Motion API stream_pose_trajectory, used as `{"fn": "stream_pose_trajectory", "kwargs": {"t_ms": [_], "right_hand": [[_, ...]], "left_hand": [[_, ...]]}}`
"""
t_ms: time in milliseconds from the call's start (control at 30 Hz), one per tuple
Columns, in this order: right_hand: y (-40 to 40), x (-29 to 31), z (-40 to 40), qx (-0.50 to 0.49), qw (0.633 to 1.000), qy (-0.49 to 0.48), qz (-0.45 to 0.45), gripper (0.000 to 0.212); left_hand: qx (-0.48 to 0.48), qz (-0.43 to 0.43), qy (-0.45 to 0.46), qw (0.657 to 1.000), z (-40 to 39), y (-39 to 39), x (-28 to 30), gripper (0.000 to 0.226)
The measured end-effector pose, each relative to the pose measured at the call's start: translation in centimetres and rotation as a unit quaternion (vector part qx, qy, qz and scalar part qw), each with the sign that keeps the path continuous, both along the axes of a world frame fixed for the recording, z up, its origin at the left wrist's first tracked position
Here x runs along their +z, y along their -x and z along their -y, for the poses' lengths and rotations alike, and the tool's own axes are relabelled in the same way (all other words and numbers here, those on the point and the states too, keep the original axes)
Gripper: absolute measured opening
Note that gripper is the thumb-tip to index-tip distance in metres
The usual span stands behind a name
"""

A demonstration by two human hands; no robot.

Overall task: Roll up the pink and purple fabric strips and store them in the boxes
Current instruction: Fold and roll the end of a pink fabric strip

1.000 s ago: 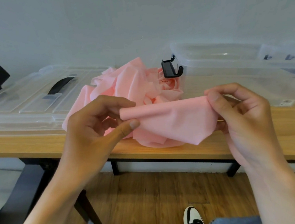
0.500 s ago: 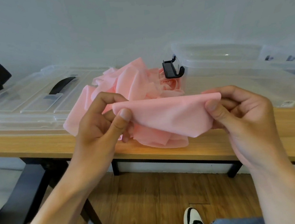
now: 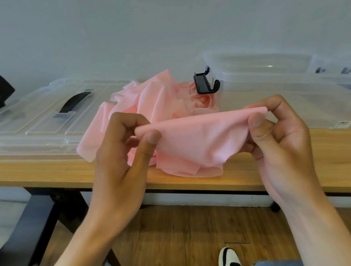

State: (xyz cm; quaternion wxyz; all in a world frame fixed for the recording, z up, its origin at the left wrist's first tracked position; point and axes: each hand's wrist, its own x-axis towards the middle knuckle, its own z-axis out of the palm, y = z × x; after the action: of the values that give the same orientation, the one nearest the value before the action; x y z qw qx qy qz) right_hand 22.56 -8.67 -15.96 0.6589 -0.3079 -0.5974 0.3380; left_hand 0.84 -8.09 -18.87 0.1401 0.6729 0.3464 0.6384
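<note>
both hands, left (image 3: pixel 117 156) and right (image 3: pixel 280 139), pinch pink strip (image 3: pixel 200 139) ends mid-frame, above pile (image 3: pixel 157 100) on table (image 3: pixel 37 173).

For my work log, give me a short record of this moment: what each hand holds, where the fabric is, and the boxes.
left hand: pinches one end of the pink strip
right hand: pinches the other end
pink fabric pile: on the wooden table
clear box: right, open
clear lid: left, flat
purple fabric: not visible
</note>
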Motion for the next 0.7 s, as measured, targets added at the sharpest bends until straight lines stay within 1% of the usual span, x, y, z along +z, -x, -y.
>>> {"fn": "stream_pose_trajectory", "kwargs": {"t_ms": [67, 200, 300, 367, 433, 500, 700], "right_hand": [[0.21, -0.07, 0.03, 0.005, 1.000, 0.000, -0.006, 0.029], [0.48, -0.25, 0.00, 0.014, 1.000, 0.001, -0.027, 0.026], [0.73, -0.34, 0.11, 0.025, 0.999, -0.003, -0.045, 0.027], [0.87, -0.41, 0.18, 0.035, 0.998, -0.004, -0.055, 0.022], [0.95, -0.41, 0.27, 0.041, 0.997, -0.007, -0.064, 0.019], [1.03, -0.31, 0.39, 0.042, 0.997, -0.016, -0.067, 0.020], [0.93, -0.52, 0.44, 0.003, 0.999, -0.042, -0.033, 0.018]], "left_hand": [[-0.036, 0.035, 0.013, 0.999, -0.04, -0.24, 0.09, 0.010], [-0.113, 0.083, 0.025, 0.990, -0.05, -0.46, 0.22, 0.030], [-0.172, 0.129, 0.056, 0.975, -0.04, -0.78, 0.16, 0.031], [-0.188, 0.142, 0.058, 0.970, 0.08, -0.93, 0.14, 0.032], [-0.170, 0.131, 0.049, 0.975, 0.24, -1.02, 0.19, 0.033], [-0.147, 0.120, 0.045, 0.981, 0.33, -1.00, 0.23, 0.034], [-0.077, 0.087, 0.036, 0.993, 0.45, -0.90, -0.04, 0.034]]}}
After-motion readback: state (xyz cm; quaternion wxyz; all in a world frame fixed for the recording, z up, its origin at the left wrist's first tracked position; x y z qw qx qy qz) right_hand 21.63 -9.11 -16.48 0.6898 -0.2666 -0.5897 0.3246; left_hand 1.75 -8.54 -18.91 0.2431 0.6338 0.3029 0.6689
